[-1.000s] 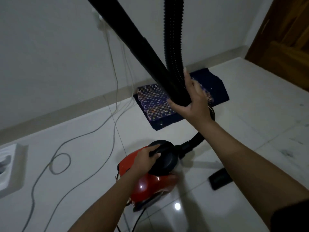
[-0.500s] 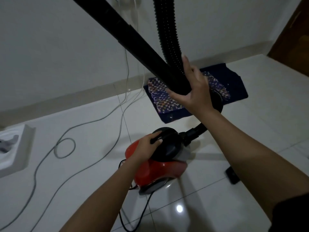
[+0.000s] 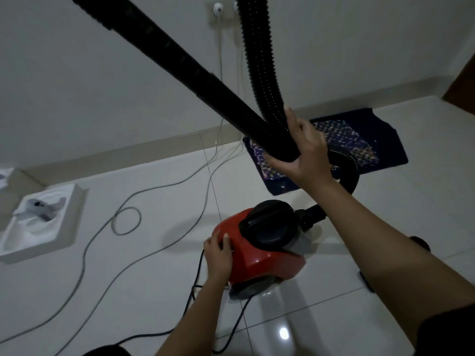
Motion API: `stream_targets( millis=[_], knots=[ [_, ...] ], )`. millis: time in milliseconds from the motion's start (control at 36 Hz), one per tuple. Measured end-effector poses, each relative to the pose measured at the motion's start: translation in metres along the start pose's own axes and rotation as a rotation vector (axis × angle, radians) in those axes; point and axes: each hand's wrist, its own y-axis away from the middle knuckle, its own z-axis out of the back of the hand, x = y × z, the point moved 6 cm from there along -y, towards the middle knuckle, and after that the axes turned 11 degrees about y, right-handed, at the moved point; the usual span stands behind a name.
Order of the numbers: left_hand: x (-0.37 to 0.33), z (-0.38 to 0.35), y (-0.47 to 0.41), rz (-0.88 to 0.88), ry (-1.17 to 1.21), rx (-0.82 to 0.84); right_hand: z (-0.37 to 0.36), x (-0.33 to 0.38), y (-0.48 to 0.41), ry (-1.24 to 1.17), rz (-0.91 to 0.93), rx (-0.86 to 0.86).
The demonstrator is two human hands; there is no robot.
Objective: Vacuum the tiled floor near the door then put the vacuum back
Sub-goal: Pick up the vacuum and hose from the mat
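Down on the tiled floor [image 3: 385, 227], just beside a patterned mat [image 3: 385, 140], sits the red canister vacuum [image 3: 267, 258]. The left hand [image 3: 218, 253] has its fingers curled over the rear casing and its thumb on top, while the right hand [image 3: 303, 150] wraps the wand [image 3: 180, 60] where the hose [image 3: 259, 60] joins. The step looks like working a rear control: best to brace the body, keep the wand high, and keep the black power cord [image 3: 195, 278] untangled.
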Motion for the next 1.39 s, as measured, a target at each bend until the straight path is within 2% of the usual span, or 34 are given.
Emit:
stream_targets(
  millis=[139,194,306,556,1250,1389],
  knots=[
    [0.053,-0.001,-0.016,0.129,0.024,0.057,-0.02,0.009,0.011,0.021,0.029,0.026],
    [0.069,-0.003,-0.02,0.161,0.071,0.067,-0.045,0.015,0.019,0.022,0.06,0.093],
    [0.07,0.001,-0.02,0.175,0.138,0.069,-0.057,0.024,0.028,0.024,0.091,0.123],
    [0.053,-0.005,-0.024,0.214,0.333,0.159,-0.053,0.019,0.019,0.056,0.099,0.07],
    [0.057,-0.008,-0.021,0.239,0.284,0.042,-0.065,0.018,0.027,0.027,0.101,0.079],
    [0.048,-0.005,-0.021,0.298,0.293,0.049,-0.062,0.02,0.025,0.001,0.103,0.112]
  ],
)
